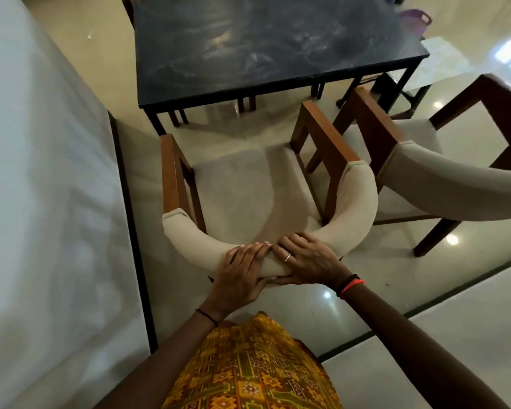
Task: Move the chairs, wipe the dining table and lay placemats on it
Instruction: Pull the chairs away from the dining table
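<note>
- My yellow patterned dress (248, 367) fills the bottom of the view.
- My left hand (242, 276) and right hand (304, 264) sit side by side, almost touching. Both are wrapped around the middle of the curved beige backrest of the chair (357, 196), fingers over the top and thumbs underneath.
- There's a ring on my right hand and an orange band (351, 287) on that wrist.
- The chair faces the dining table (263, 45) and stands apart from it, with glossy floor between.
- A second chair (425, 172) of the same kind is just beside it on the right, angled off.
- The table has a dark top with smudgy streaks.
- A purple basket (419, 16) sits on the floor past its far right corner.
</note>
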